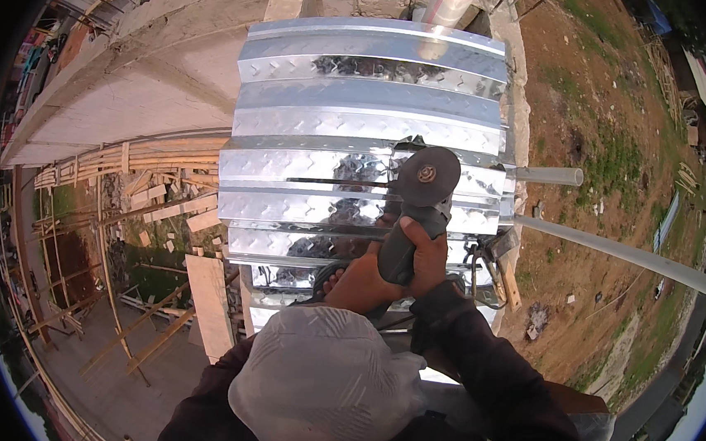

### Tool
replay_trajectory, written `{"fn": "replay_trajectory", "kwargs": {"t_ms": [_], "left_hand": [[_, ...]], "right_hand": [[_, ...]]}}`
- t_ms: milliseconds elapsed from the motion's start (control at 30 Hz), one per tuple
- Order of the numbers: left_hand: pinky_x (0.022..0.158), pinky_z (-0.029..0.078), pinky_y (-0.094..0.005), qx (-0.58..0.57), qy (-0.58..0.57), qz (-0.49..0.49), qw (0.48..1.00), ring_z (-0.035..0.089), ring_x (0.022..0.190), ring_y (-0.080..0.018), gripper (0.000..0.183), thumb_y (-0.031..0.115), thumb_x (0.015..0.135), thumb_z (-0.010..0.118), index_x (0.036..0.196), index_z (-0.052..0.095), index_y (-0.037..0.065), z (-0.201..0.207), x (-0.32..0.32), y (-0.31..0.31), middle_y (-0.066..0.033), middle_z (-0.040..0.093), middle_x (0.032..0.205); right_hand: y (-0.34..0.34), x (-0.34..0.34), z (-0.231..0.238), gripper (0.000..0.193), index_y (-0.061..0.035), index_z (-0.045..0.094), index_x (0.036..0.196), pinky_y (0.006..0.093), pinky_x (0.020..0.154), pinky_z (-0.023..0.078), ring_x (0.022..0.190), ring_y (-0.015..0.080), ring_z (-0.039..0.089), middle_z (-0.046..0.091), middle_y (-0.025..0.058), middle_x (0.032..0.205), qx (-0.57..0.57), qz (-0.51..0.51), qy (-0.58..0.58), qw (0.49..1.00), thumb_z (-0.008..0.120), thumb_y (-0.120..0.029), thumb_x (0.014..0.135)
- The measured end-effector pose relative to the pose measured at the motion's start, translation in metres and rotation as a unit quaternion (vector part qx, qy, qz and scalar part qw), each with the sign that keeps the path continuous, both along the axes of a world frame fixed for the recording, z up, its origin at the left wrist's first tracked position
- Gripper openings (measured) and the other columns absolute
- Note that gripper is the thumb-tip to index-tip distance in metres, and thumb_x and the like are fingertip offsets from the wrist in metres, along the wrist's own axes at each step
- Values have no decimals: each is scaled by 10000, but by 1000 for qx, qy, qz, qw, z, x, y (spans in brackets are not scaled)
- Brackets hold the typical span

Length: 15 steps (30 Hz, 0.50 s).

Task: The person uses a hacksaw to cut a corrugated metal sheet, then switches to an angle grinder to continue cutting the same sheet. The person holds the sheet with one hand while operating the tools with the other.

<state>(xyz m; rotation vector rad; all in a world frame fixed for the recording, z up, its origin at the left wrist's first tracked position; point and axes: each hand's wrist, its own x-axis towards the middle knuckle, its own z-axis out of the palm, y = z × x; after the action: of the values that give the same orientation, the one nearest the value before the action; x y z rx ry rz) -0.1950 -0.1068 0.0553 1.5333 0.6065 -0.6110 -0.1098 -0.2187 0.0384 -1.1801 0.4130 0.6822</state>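
Observation:
Both my hands are closed around the dark body of an angle grinder. My left hand grips it from the left side, and my right hand wraps it on the right with the thumb along the top. The round grinder disc is at the far end, over a shiny corrugated metal sheet. Just behind the disc, the sheet has a ragged opening. A long dark slit runs left from the disc. Whether the disc touches metal, I cannot tell.
A pale pipe rises at the far edge; two more, a short pipe and a long pipe, stick out right. Black cable lies near right. Bamboo scaffolding stands below left, beside a concrete beam. Bare ground drops away right.

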Motion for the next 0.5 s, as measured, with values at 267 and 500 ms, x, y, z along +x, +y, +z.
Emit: {"fn": "replay_trajectory", "kwargs": {"t_ms": [267, 500], "left_hand": [[1065, 427, -452, 63, 80, -51, 993, 569, 1265, -415, 1196, 443, 578, 885, 1517, 298, -8, -4, -7, -11, -299, 599, 1311], [1074, 394, -494, 36, 59, -53, 996, 552, 1249, -445, 1050, 412, 651, 852, 1483, 334, 36, -30, -17, -15, -322, 585, 1279]], "right_hand": [[-14, -6, -3, 347, -41, 554, 1166, 375, 696, 609, 783, 231, 709, 668, 113, 923, -24, 14, 98, 995, 694, -215, 900], [-15, -9, -14, 468, -50, 432, 1214, 398, 669, 620, 788, 269, 714, 633, 136, 959, 17, -50, 79, 995, 742, -159, 881]]}}
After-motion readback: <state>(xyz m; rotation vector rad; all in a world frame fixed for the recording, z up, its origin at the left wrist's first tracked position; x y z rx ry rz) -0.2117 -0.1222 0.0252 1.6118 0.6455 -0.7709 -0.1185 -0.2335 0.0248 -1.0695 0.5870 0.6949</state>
